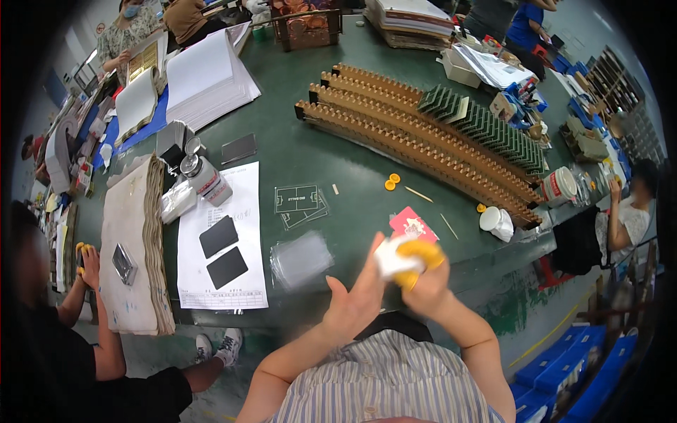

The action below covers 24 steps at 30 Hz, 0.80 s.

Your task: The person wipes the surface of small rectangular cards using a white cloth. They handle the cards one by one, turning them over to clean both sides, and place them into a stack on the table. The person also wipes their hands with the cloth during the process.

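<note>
Head view showed my right grip (430,285) pinching a white cloth (393,259), left grip (354,303) spread, work seemingly midway: one-o'clock wooden racks (395,150) held green cards (495,132), many slots unfilled.

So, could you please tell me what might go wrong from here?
The left hand is close to the clear sheets, so a sweep might scatter them. The white cloth in the right hand is near the red card and could brush it. The bottle stands near the black cards; if knocked, it might hit them.
</note>
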Each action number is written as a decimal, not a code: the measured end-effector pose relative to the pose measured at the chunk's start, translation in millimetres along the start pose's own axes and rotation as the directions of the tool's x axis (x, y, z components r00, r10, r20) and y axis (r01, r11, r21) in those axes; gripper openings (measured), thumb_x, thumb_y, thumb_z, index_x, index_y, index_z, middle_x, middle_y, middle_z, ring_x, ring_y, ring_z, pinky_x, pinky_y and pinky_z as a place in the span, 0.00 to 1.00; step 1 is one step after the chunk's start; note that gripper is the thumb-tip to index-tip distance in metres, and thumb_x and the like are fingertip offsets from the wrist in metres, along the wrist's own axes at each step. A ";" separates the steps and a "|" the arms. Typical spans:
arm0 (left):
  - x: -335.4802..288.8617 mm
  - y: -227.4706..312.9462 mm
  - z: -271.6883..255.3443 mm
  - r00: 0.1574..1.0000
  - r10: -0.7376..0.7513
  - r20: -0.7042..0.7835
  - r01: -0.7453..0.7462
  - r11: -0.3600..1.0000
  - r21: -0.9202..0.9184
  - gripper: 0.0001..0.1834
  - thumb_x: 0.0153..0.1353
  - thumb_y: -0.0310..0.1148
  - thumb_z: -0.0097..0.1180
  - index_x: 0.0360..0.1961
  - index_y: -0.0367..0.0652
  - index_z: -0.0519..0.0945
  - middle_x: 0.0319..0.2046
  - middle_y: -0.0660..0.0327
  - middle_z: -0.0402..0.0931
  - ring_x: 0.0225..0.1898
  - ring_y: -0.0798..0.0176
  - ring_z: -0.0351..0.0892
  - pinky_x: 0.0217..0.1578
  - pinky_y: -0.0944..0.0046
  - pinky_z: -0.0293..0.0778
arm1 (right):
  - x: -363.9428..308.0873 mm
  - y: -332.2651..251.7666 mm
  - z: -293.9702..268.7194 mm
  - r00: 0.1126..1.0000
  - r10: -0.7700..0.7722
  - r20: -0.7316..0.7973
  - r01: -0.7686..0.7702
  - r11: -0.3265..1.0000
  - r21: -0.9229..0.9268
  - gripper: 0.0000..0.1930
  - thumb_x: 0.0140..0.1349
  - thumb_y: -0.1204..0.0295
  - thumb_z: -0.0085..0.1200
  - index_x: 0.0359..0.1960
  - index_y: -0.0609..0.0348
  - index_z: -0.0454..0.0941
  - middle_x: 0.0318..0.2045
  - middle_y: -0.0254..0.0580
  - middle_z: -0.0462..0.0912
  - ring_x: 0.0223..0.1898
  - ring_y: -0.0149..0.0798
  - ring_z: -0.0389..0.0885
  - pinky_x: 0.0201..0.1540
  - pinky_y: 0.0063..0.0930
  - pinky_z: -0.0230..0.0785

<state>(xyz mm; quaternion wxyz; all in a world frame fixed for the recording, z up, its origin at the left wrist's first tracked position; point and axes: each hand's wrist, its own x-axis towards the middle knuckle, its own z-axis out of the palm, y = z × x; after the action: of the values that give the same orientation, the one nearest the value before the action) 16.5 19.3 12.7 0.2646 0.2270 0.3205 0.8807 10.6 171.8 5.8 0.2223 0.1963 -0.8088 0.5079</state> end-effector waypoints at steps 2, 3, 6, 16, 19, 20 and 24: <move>4.4 6.8 2.2 1.000 -0.007 0.003 0.007 0.995 -0.099 0.51 0.58 0.72 0.19 0.69 0.44 0.29 0.71 0.61 0.25 0.72 0.59 0.26 0.68 0.56 0.28 | -14.2 -7.0 -0.1 0.986 -0.094 0.137 0.114 0.983 -0.144 0.16 0.49 0.72 0.66 0.40 0.60 0.78 0.31 0.40 0.80 0.33 0.42 0.80 0.36 0.31 0.72; 7.7 9.3 2.1 1.000 -0.010 0.003 0.010 0.989 -0.148 0.51 0.58 0.72 0.19 0.69 0.44 0.29 0.71 0.61 0.25 0.72 0.59 0.26 0.68 0.55 0.27 | -16.5 -11.0 -2.5 0.975 -0.078 0.206 0.113 0.981 -0.159 0.16 0.48 0.73 0.65 0.39 0.59 0.78 0.31 0.40 0.80 0.33 0.42 0.80 0.37 0.32 0.72; 8.9 6.9 5.1 1.000 0.029 0.003 -0.028 0.976 -0.217 0.47 0.59 0.71 0.21 0.70 0.55 0.31 0.71 0.60 0.25 0.72 0.59 0.25 0.68 0.52 0.31 | -4.7 8.1 2.3 0.996 -0.036 -0.088 0.034 0.999 -0.022 0.16 0.45 0.72 0.66 0.38 0.59 0.79 0.31 0.44 0.79 0.29 0.45 0.79 0.32 0.34 0.71; 24.6 4.3 -11.1 0.993 0.102 -0.066 -0.118 0.945 -0.306 0.43 0.61 0.69 0.24 0.70 0.60 0.32 0.71 0.58 0.27 0.72 0.59 0.24 0.67 0.49 0.32 | -25.4 3.6 15.5 0.979 -0.194 0.066 0.205 0.948 -0.242 0.18 0.46 0.70 0.65 0.39 0.61 0.78 0.28 0.41 0.78 0.25 0.42 0.76 0.27 0.31 0.66; 25.7 2.9 -12.4 0.987 0.049 -0.151 -0.095 0.942 -0.322 0.45 0.59 0.71 0.24 0.70 0.59 0.33 0.71 0.58 0.28 0.72 0.59 0.24 0.67 0.51 0.32 | -27.1 -4.8 14.3 0.995 -0.060 0.080 0.077 0.971 -0.225 0.15 0.47 0.72 0.63 0.38 0.61 0.79 0.30 0.40 0.79 0.27 0.42 0.77 0.28 0.32 0.67; 25.9 0.8 -7.2 0.980 0.049 -0.195 -0.130 0.895 -0.428 0.47 0.57 0.73 0.25 0.71 0.59 0.35 0.71 0.57 0.30 0.72 0.60 0.25 0.67 0.53 0.31 | -18.0 -0.6 15.7 0.999 -0.010 0.032 0.016 0.979 -0.205 0.15 0.46 0.72 0.63 0.37 0.61 0.80 0.30 0.39 0.79 0.26 0.42 0.77 0.29 0.33 0.68; 31.0 1.8 -13.9 0.974 0.037 -0.224 -0.099 0.958 -0.271 0.50 0.54 0.76 0.27 0.71 0.59 0.36 0.71 0.58 0.32 0.72 0.61 0.27 0.67 0.54 0.30 | -28.8 -11.9 24.3 0.997 -0.049 0.066 0.058 0.988 -0.141 0.14 0.43 0.72 0.63 0.35 0.57 0.82 0.32 0.37 0.79 0.27 0.40 0.76 0.27 0.32 0.64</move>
<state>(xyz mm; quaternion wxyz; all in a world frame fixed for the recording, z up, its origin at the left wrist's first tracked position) -15.4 31.0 11.5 0.2271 0.1011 0.2114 0.9453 36.8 147.5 -10.9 0.2241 0.2173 -0.8439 0.4363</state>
